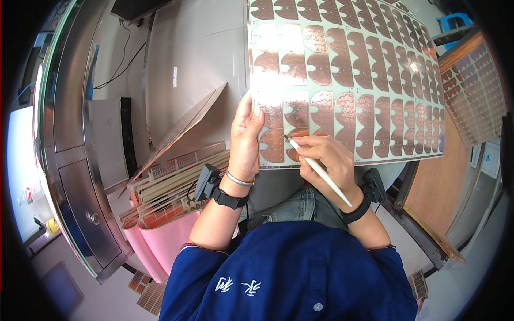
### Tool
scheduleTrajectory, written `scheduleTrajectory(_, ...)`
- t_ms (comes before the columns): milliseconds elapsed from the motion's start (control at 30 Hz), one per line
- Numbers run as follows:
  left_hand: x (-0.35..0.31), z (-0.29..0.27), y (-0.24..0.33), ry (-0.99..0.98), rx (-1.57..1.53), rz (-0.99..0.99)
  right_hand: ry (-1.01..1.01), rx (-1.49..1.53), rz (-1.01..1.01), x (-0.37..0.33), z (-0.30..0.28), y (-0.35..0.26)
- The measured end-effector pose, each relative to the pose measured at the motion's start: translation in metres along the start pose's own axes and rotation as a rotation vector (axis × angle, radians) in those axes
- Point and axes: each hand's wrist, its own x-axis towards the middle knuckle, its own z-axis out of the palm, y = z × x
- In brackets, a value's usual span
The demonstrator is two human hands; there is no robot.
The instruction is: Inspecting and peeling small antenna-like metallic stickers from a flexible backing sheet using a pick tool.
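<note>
A large pale panel (pixel 348 64) with rows of copper-coloured, notched shapes fills the upper right, its near edge above my lap. My left hand (pixel 246 131) grips the panel's left edge, with the thumb on the printed face and the other fingers partly hidden by it. Pinched in my right hand (pixel 327 160) is a slim white pen-like tool (pixel 329 181) with a dark pointed tip. That tip is at the copper shapes near the panel's lower left, just right of my left hand; whether it touches them I cannot tell.
Left of me stands a metal cabinet (pixel 80 187). Several boards (pixel 176 179) are stacked beside a pink sheet (pixel 166 241), with a thin sheet (pixel 179 125) leaning above them. At right, another copper-patterned panel (pixel 474 85) stands by a wooden board (pixel 436 171).
</note>
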Motion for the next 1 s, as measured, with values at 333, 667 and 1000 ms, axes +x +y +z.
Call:
scheduleTrajectory(333, 0.001, -0.003, -0.005, 0.027, 0.013, 0.010, -0.098, -0.034, -0.051, 0.005, -0.005, -0.008)
scheduleTrajectory(667, 0.002, -0.007, -0.009, 0.030, 0.043, 0.042, -0.188, -0.050, 0.010, 0.003, -0.011, -0.016)
scheduleTrajectory(1000, 0.002, -0.004, -0.006, 0.046, 0.089, 0.032, -0.056, -0.230, -0.129, -0.016, 0.009, -0.017)
